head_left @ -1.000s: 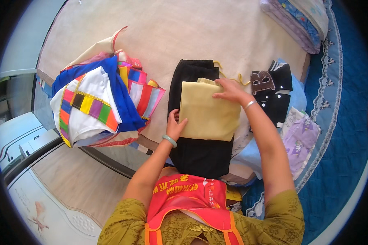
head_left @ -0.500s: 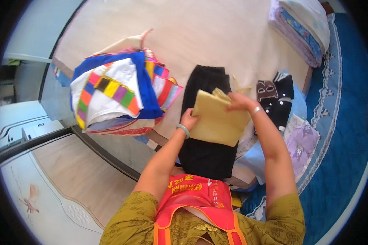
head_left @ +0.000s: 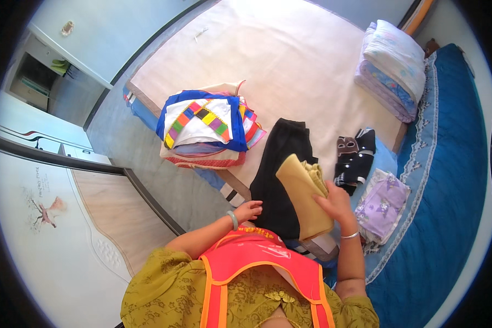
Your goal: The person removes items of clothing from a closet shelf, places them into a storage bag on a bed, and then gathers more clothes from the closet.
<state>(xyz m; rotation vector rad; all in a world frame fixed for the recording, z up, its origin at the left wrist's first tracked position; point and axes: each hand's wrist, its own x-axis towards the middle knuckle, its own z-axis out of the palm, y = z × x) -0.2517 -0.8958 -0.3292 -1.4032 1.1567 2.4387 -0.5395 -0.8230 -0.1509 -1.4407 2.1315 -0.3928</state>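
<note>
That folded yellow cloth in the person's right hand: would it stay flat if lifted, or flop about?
The yellow cloth would probably flop: its folded layers already fan apart at the upper edge. It looks light, since the right hand props it up alone while the left hand rests on the black garment. It seems unlikely to slip, being soft fabric.

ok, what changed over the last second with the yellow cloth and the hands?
The left hand came off the folded yellow cloth and now sits at the near edge of the black garment. The right hand alone holds the cloth, lifted and tilted on edge. The colourful pile and the other clothes lie as before.
</note>
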